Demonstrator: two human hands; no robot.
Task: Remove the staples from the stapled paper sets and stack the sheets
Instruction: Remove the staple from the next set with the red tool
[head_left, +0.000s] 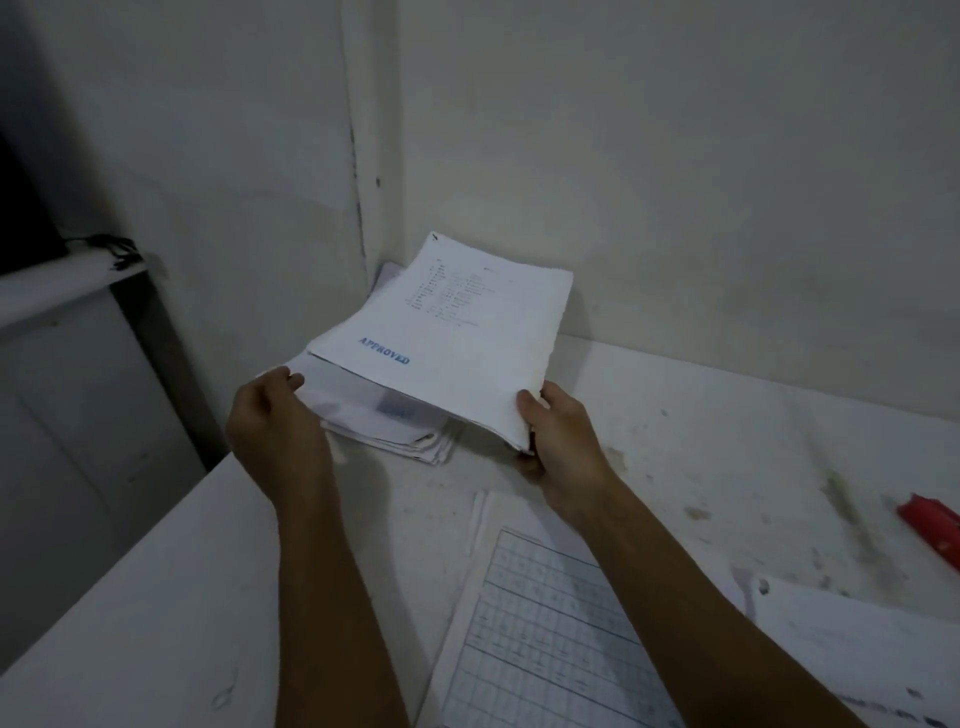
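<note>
A thick bundle of white sheets (457, 332) with a blue "APPROVED" stamp is lifted and tilted above the table's far corner. My right hand (558, 434) grips its near right corner, thumb on top. My left hand (272, 423) pinches the near left edge of the sheets just beneath the top bundle. Under them a lower stack of papers (410, 441) lies on the white table (701, 415). A sheet printed with a grid table (540, 639) lies on the table close to me, between my forearms.
A red tool (932, 525) lies at the table's right edge. More white paper (852, 649) sits at the near right. Walls close off the corner behind the stack. A dark gap and a white shelf (67, 286) stand to the left of the table.
</note>
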